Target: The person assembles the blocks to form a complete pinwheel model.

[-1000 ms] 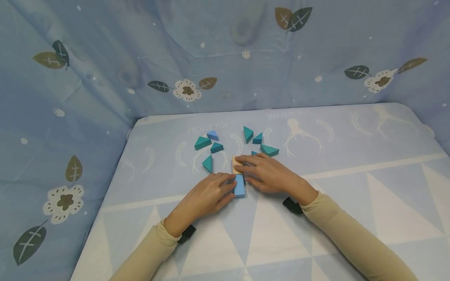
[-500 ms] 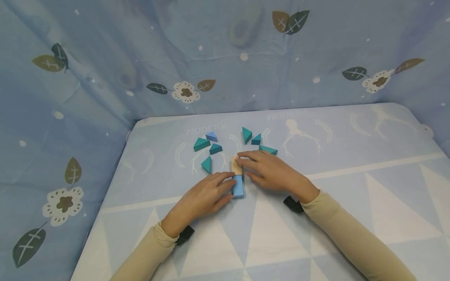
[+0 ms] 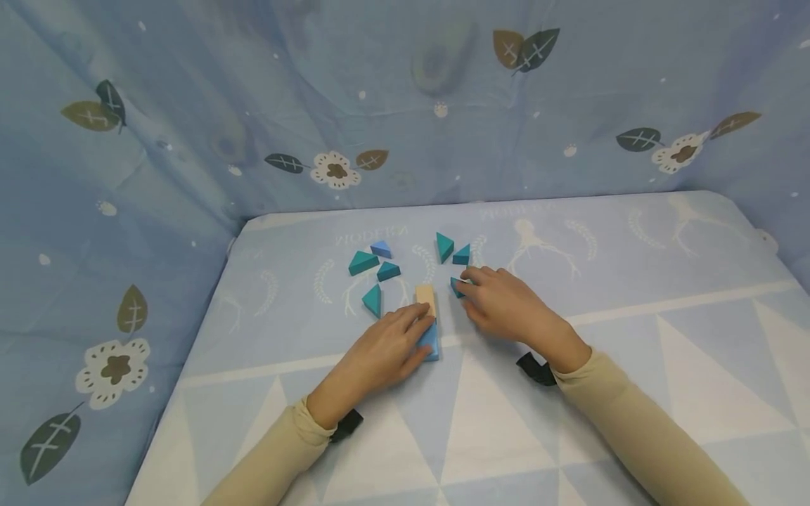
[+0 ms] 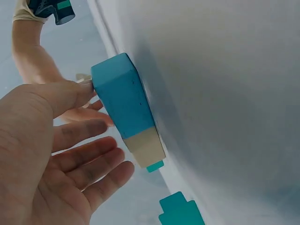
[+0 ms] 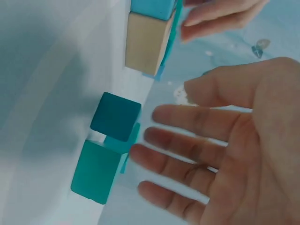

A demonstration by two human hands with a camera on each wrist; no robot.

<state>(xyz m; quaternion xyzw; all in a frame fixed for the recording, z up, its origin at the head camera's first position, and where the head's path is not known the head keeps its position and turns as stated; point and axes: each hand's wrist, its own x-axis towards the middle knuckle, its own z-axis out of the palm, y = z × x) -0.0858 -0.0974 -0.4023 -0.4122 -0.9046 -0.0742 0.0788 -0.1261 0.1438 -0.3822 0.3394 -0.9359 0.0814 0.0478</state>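
Note:
A light blue rectangular block [image 3: 432, 346] lies end to end with a cream wooden block [image 3: 425, 295] on the table. My left hand [image 3: 387, 350] is beside the blue block; in the left wrist view its thumb tip is right at the block's near corner, the other fingers loosely extended. To the right, my right hand [image 3: 503, 302] is over a small teal triangular block [image 3: 456, 287], partly covered by the fingers. The right wrist view has its fingers spread and slightly bent, close to that teal block and a green block [image 5: 96, 171], with nothing in the palm.
Left of the cream block lie green triangular blocks [image 3: 363, 263], a dark teal triangle [image 3: 389, 271] and a small blue triangle [image 3: 381, 249]. Behind the right hand are a green triangle [image 3: 444, 247] and a teal one [image 3: 462, 255]. A patterned cloth wall [image 3: 405, 105] rises behind the table.
My right hand has left the cream block and moved right, over the teal and green triangles. My left hand has shifted slightly right, overlapping more of the blue block.

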